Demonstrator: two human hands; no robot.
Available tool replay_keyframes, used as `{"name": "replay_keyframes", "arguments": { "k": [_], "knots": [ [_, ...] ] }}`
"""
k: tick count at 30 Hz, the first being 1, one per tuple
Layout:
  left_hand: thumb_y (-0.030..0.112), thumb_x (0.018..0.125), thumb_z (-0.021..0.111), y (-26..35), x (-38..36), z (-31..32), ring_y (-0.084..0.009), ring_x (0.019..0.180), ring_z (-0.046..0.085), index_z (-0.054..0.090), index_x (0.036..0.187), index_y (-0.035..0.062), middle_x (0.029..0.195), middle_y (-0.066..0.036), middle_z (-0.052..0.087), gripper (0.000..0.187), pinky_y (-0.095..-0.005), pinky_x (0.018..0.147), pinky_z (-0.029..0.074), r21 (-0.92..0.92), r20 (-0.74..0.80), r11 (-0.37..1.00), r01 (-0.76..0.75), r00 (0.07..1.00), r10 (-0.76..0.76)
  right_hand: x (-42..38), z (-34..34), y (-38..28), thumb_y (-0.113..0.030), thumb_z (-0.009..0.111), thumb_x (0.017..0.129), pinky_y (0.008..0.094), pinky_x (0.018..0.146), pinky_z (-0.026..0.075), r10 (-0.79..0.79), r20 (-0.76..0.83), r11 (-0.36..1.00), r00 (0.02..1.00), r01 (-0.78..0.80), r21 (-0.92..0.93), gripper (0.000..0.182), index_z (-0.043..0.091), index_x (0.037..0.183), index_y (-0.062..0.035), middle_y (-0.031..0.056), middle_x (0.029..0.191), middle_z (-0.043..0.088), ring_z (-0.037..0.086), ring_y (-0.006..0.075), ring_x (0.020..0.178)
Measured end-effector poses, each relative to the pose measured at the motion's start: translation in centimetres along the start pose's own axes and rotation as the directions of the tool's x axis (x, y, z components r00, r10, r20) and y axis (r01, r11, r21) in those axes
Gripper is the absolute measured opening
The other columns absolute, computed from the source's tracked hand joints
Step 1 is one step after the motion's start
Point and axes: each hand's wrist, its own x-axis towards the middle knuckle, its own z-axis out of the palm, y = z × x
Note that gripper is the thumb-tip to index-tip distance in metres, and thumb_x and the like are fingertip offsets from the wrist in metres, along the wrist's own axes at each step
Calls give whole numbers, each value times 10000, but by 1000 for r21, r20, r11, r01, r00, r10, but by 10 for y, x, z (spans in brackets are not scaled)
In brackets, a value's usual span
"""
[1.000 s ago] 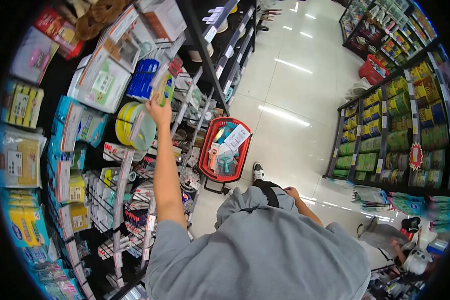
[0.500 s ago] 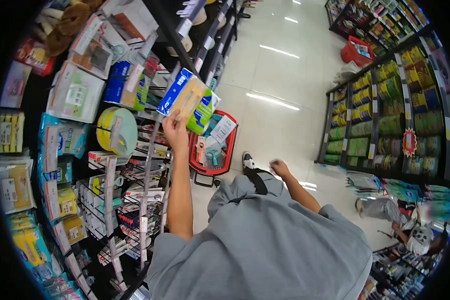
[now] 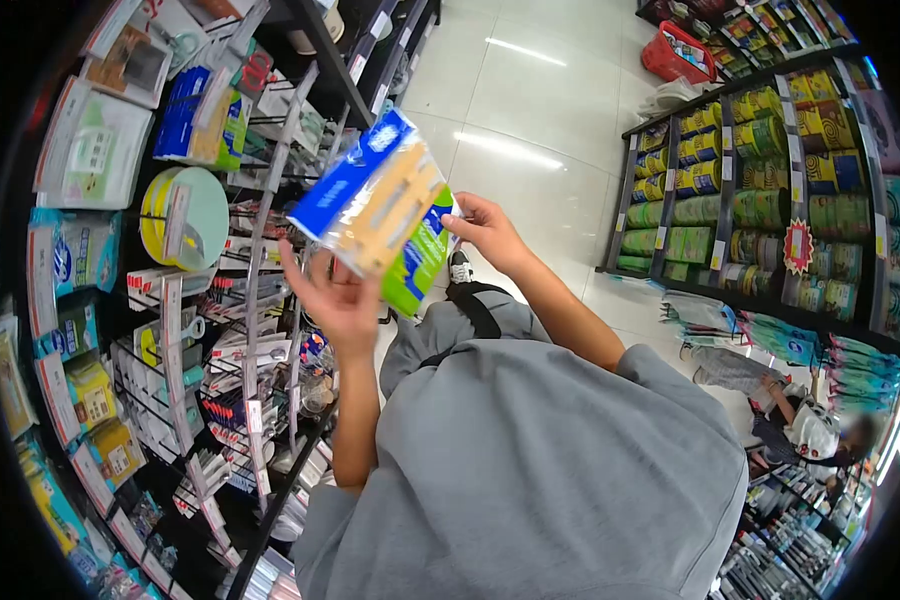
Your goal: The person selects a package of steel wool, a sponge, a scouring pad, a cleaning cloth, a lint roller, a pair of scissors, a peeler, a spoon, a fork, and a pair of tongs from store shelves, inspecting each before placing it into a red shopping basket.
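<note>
While the left hand (image 3: 342, 300) is cupped under its lower edge, a blue, tan and green multipack (image 3: 378, 208) is held up at chest height, tilted, in front of the grey shirt (image 3: 530, 470). The right hand (image 3: 487, 232) is closed on the pack's green end, fingers curled round the edge, so the package is gripped from both sides. Just beside the left forearm, a pegboard shelf (image 3: 270, 250) is seen, hung with small carded goods; a round green and yellow item (image 3: 182, 217) is hooked further left. Below the pack, a black and white shoe (image 3: 460, 267) is glimpsed on the shiny floor (image 3: 530, 110). Across the aisle, racks of yellow and green boxes (image 3: 760, 190) are stacked, well apart.
</note>
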Motion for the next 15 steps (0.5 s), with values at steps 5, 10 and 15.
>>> {"name": "replay_keyframes", "arguments": {
  "k": [5, 10, 15],
  "knots": [
    [115, 583, 770, 13, -26, 18, -435, 1238, 322, 602, 1034, 104, 1256, -115, 482, 481, -503, 984, 333, 350, 734, 716, -604, 652, 191, -14, 29, 4, -333, 479, 892, 371, 873, 452, 8, 295, 629, 955, -235, 741, 459, 458, 1202, 4, 120, 1134, 522, 527, 226, 1025],
    [89, 567, 755, 10, -36, 11, -444, 1221, 347, 597, 1072, 130, 1263, -129, 477, 530, -507, 986, 331, 351, 773, 709, -612, 616, 149, -23, 62, -21, -591, 349, 850, 336, 757, 477, -88, 299, 597, 950, -190, 779, 708, 492, 1133, 42, 141, 1087, 528, 560, 290, 920],
    [56, 673, 688, 2, -39, -28, -270, 1025, 564, 563, 1105, 34, 1157, -158, 543, 450, -353, 835, 466, 452, 533, 832, -322, 845, 38, -15, 66, 29, -363, 474, 900, 328, 756, 479, 148, 153, 799, 977, -209, 563, 435, 499, 1152, -11, 104, 1020, 563, 571, 182, 876]
  ]
}}
